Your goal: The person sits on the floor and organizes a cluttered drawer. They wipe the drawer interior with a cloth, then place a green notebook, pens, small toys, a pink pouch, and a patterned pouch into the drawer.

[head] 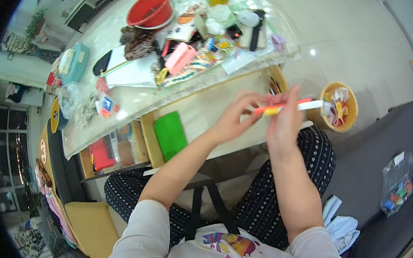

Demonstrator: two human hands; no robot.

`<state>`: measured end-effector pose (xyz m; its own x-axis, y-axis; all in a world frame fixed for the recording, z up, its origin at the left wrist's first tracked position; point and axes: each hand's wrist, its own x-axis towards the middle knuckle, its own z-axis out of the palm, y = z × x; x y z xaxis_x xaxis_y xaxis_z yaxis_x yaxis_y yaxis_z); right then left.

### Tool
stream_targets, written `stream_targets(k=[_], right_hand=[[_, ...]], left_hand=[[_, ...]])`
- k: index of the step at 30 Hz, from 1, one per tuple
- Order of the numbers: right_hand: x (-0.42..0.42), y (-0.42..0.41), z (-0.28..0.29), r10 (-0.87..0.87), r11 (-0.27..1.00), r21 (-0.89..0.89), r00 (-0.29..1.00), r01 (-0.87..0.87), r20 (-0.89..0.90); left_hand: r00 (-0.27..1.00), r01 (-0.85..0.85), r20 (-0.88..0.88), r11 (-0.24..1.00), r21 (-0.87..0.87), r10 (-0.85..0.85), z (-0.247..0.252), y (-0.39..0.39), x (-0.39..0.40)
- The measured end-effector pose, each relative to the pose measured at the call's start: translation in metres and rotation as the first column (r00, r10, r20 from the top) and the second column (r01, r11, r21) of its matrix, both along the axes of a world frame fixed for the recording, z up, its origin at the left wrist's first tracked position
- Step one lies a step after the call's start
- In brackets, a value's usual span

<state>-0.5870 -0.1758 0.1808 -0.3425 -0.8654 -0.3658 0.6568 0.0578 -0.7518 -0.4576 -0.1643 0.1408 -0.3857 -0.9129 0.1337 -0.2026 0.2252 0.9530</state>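
A slim orange-and-yellow object [271,110] with a long white end [310,105] spans both hands over an open drawer [210,123]. Its exact kind is blurred. My left hand [239,111] pinches the orange end between thumb and fingers. Around the middle of it is my right hand [285,116], its fingers raised and partly hiding the object. In the drawer, a green flat case [170,134] rests at the left end. Several pencil-like sticks [273,86] lie in the far right corner, close beyond my right hand.
Above the drawer, the plastic-covered table [134,100] carries a red basin [151,9], a pink item [180,58] and much clutter. A yellow bin [352,106] with waste stands on the floor at right. The grey sofa [361,164] holds a clear bag [398,187] of colourful pieces.
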Motion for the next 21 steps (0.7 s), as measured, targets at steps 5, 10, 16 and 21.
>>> stream_targets(k=[5,10,16,21], right_hand=[[-0.072,-0.018,0.05,-0.317,0.942,-0.144,0.943,0.302,-0.101],[-0.073,-0.017,0.042,-0.288,0.956,-0.115,0.935,0.269,-0.209],[-0.073,-0.021,0.044,-0.107,0.994,-0.017,0.989,0.109,0.098],[-0.063,-0.02,0.033,0.09,0.996,-0.014,0.995,-0.089,0.046]], left_hand=[[0.963,-0.121,0.256,0.982,0.146,0.081,-0.082,-0.052,-0.058],[0.819,-0.21,0.484,0.946,-0.245,0.308,-0.163,-0.076,-0.096],[0.579,-0.093,0.77,0.961,-0.261,0.266,-0.14,-0.068,-0.109],[0.518,-0.088,0.82,0.969,-0.23,0.242,-0.126,-0.073,-0.098]])
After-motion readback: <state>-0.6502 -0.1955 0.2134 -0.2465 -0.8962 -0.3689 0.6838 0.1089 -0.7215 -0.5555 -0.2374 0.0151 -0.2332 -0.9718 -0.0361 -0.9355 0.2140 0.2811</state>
